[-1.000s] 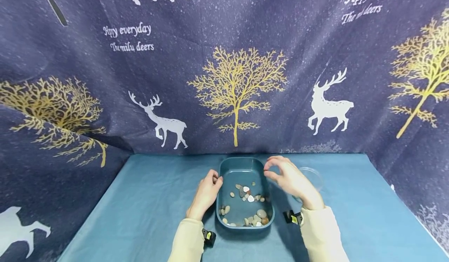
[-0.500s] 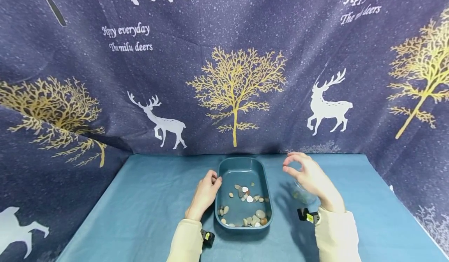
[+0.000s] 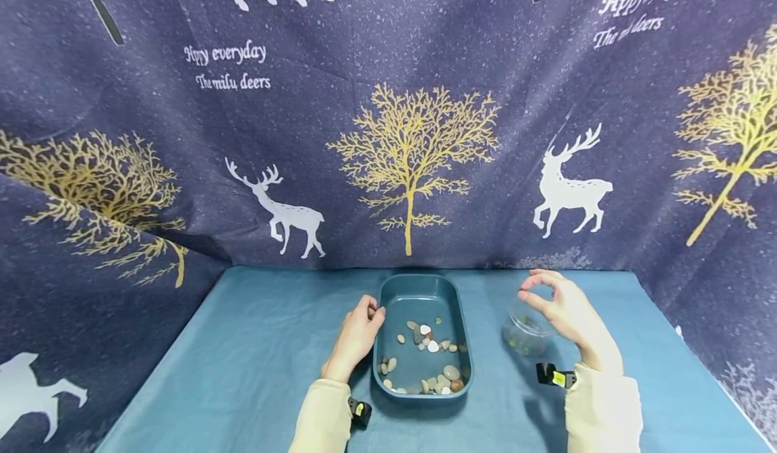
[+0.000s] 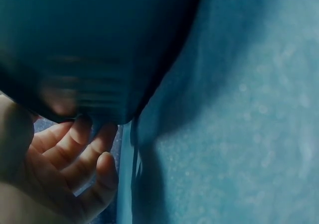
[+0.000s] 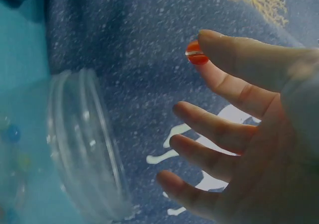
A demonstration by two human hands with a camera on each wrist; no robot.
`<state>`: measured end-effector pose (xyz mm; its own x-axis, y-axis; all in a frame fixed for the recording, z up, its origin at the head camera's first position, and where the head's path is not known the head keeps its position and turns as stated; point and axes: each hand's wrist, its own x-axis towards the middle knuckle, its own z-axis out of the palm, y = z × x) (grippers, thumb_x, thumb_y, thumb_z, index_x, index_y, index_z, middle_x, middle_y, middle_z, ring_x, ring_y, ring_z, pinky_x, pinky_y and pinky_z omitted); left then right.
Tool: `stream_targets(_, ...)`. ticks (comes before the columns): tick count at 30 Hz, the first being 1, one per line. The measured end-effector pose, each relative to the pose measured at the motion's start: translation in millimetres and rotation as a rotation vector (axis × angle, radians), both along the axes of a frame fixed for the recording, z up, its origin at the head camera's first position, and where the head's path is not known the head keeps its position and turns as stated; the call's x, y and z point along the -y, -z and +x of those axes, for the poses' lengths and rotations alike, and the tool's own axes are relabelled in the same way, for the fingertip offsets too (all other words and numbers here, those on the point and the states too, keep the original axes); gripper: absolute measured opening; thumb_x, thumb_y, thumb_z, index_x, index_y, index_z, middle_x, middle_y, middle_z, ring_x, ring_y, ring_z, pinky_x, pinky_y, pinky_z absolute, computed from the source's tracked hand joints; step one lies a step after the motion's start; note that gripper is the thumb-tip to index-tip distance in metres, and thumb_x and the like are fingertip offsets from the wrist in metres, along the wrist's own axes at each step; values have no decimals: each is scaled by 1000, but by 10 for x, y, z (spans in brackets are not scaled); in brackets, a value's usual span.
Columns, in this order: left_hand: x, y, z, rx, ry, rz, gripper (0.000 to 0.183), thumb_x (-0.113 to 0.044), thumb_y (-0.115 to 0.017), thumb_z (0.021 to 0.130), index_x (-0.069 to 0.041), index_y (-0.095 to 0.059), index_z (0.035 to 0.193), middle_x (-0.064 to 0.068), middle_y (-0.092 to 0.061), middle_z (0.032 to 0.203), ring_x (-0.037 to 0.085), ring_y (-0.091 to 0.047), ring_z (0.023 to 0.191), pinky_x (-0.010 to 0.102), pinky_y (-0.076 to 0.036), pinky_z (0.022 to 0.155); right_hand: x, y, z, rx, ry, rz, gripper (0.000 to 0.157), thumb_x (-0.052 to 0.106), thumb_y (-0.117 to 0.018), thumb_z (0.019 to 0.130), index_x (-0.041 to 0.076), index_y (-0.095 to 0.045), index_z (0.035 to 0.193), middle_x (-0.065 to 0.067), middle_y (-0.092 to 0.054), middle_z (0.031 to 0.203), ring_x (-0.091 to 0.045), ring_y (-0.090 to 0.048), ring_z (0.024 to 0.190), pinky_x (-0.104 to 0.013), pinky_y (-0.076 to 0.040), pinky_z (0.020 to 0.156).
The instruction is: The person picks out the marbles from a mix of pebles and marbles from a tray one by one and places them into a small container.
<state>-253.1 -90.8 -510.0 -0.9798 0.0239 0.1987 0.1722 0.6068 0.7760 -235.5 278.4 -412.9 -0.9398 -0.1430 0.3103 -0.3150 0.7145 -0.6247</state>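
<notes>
My right hand (image 3: 570, 315) pinches a red-orange glass marble (image 5: 196, 54) between thumb and forefinger, with the other fingers spread apart. It hovers over the round mouth of a clear jar (image 3: 527, 338) standing right of the tray. Inside the jar, small coloured marbles show, among them a blue marble (image 5: 12, 133). At the left side of a dark teal rectangular tray (image 3: 420, 296), my left hand (image 3: 353, 337) grips the rim; in the left wrist view its fingertips meet the tray's edge. Several pebbles (image 3: 450, 372), grey, tan, white and brown, lie in the tray.
A blue-green cloth (image 3: 273, 345) covers the table. Behind it hangs a dark blue curtain (image 3: 364, 48) printed with deer and golden trees. A small greenish piece (image 3: 438, 321) lies among the pebbles in the tray.
My right hand has moved rightward from the tray's right rim to above the jar, still pinching the marble. The left hand has stayed on the tray's left rim.
</notes>
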Motion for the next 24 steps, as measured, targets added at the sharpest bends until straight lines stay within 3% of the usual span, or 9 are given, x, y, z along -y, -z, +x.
stream_targets(24, 3, -39, 23, 4, -22, -19, 10, -24, -57, 99, -16, -52, 96, -5, -59, 80, 12, -53, 65, 32, -43, 63, -204, 383, -155, 131, 51, 101, 14, 23, -72, 89, 9, -70, 91, -30, -51, 131, -54, -40, 123, -64, -35, 94)
